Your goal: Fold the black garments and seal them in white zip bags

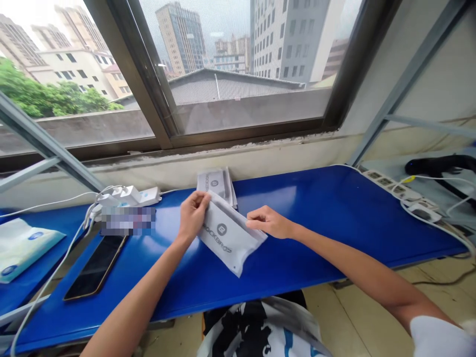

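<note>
A whitish, translucent pouch with dark ROCKBROS lettering and a round logo [222, 243] is held tilted above the blue tabletop. Its upper left corner is pinched by my left hand [193, 213], thumb and fingers closed. At the pouch's right end, my right hand [270, 222] has its fingers curled closed on the upper edge. Whether anything is inside the pouch I cannot tell. Just behind, a small stack of similar printed pouches [219, 181] lies near the wall, partly covered by my left hand and the held pouch.
The blue table [308, 213] runs below a window. On the left are a dark phone [97, 267], a blurred item [128, 220], a white power strip [128, 196] with cables, and a tissue pack [28, 248]. Another socket strip [401, 191] and metal posts stand on the right.
</note>
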A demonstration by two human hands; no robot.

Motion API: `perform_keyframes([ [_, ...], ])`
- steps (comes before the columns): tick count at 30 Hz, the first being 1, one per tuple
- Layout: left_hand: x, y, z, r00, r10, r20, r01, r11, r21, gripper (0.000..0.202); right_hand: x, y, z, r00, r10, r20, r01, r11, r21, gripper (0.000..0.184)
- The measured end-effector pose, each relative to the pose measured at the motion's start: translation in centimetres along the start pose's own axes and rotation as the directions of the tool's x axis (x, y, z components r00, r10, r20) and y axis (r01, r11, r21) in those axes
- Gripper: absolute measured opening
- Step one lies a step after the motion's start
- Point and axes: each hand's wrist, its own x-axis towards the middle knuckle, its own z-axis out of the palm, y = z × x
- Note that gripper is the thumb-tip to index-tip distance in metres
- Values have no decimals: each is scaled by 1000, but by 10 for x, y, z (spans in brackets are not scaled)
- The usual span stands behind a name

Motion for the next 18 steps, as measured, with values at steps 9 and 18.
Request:
perform_keyframes([
  [9,-3,2,-4,989,126,79,-132,987,86,24,3,7,-8,994,-95,50,85,983,164,39],
  [18,-35,3,23,901,194,389,-281,943,180,22,2,6,24,983,-177,47,182,975,-131,16],
])
